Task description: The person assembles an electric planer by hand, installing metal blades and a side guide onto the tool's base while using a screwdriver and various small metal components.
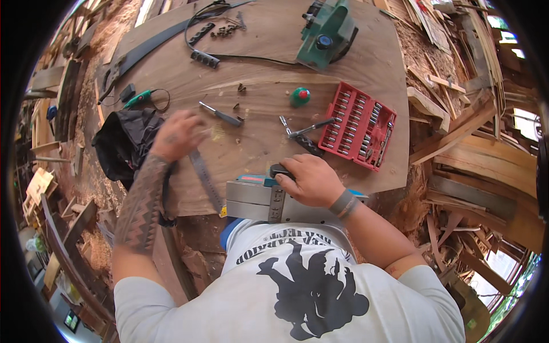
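Observation:
My right hand [306, 180] grips the black knob [280, 170] of a silver-and-turquoise hand planer [246, 200], held on its side at the table's front edge against my body. My left hand [183, 130] is raised beside a black cloth bag [126, 137], with its fingers smeared by motion. Below it lies a metal square [203, 174] with a yellow corner. Farther forward are a grey-handled driver [226, 117], small dark fasteners [241, 88] and a green bottle [300, 96] with a red cap. A red socket set [357, 126] lies open beside a ratchet [309, 130].
The wooden table [269, 80] also holds a green power tool [326, 34] with a cord, a long dark strap-like piece [146, 48], several bolts [226, 30] and a small green tool [137, 98]. Wood offcuts [469, 154] and shavings crowd both sides.

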